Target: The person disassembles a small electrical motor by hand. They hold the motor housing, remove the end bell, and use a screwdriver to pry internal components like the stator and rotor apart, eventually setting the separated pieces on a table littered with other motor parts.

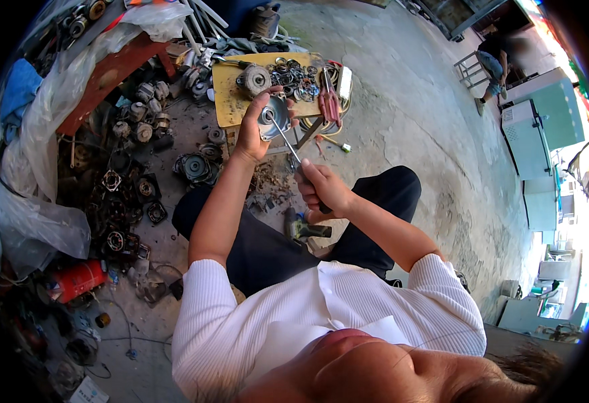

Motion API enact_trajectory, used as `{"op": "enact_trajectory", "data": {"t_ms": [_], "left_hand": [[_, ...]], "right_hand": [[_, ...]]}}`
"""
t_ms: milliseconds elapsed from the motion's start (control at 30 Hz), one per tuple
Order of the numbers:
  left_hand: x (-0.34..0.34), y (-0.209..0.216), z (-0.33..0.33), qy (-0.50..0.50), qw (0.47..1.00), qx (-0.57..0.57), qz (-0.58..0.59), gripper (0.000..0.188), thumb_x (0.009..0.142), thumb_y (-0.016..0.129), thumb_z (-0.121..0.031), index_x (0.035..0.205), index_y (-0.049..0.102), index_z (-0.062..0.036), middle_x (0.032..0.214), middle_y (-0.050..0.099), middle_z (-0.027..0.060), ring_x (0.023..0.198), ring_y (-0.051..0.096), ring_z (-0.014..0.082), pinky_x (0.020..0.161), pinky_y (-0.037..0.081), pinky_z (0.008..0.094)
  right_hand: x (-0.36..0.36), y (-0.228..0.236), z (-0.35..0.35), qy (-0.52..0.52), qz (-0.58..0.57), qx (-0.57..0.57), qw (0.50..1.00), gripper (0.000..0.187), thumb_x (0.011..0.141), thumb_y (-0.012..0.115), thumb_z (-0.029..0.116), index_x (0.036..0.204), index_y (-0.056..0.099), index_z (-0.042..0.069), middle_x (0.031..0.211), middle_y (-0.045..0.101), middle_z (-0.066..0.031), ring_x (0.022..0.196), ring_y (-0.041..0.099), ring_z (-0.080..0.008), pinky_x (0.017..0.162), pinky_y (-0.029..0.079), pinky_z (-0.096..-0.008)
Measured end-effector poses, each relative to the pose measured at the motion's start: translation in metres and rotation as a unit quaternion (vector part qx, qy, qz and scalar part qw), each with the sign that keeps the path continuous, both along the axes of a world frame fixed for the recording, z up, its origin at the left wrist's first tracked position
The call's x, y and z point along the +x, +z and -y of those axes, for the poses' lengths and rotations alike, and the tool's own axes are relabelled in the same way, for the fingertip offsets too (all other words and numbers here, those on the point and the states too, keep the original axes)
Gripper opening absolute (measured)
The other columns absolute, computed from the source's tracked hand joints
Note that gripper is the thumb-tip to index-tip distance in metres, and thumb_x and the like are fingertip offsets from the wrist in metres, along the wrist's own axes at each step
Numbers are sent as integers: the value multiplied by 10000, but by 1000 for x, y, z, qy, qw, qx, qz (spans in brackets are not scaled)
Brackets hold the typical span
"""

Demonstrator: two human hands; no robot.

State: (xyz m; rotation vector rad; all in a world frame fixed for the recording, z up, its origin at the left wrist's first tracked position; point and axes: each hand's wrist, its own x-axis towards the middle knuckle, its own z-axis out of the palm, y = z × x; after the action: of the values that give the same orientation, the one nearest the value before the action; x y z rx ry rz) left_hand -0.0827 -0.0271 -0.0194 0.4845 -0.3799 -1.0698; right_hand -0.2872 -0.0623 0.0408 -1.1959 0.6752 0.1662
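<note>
My left hand (249, 138) grips a round, silvery metal motor end cover (280, 109) with its hollow side turned up toward me. In my right hand (328, 189) is a screwdriver (288, 143), its long shaft slanting up and left so that the tip meets the middle of the cover. Both hands are just in front of a small yellow-topped table (225, 101). On that table stand a motor (256, 78), a pile of small rings and bearings (298, 78) and red-handled pliers (329, 104) at the right edge.
A cordless drill (302, 229) lies on the floor between my legs. Many dirty motor parts (143, 117) are heaped at the left, near clear plastic sheeting (36, 208) and a red canister (79, 279). Cables (341, 134) hang beside the table. Another person (492, 64) sits far right.
</note>
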Motion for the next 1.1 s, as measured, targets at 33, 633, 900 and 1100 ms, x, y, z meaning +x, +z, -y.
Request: {"op": "enact_trajectory", "data": {"t_ms": [33,633,900,1100], "left_hand": [[1,-3,0,-2,1000,2,-6,451,959,511,-386,1288,511,-77,1085,642,166,930,667,252,857,558,459],[-8,-17,17,-4,996,80,25,393,977,464,-364,1278,523,-117,1032,654,109,919,659,245,804,554,433],[-2,-1,9,7,1000,23,-13,500,1000,369,-411,1288,535,-37,1093,657,159,956,652,326,868,515,414],[0,-2,9,17,999,28,23,552,1007,324,-437,1261,549,-1,1095,662,158,969,653,297,898,494,398]], "right_hand": [[1,3,-1,-3,0,43,999,416,1049,321,464,848,445,121,625,305,59,519,303,-96,470,294,-265],[-9,-43,11,12,2,-370,929,462,1041,365,423,803,539,66,598,460,-22,568,521,-132,559,482,-281],[-9,-29,19,-86,110,480,866,279,1029,453,360,1118,527,107,769,457,39,666,463,-68,499,445,-218],[-15,-23,21,-60,141,638,755,307,1031,460,338,1249,484,124,744,376,48,583,376,-29,412,344,-142]]}}
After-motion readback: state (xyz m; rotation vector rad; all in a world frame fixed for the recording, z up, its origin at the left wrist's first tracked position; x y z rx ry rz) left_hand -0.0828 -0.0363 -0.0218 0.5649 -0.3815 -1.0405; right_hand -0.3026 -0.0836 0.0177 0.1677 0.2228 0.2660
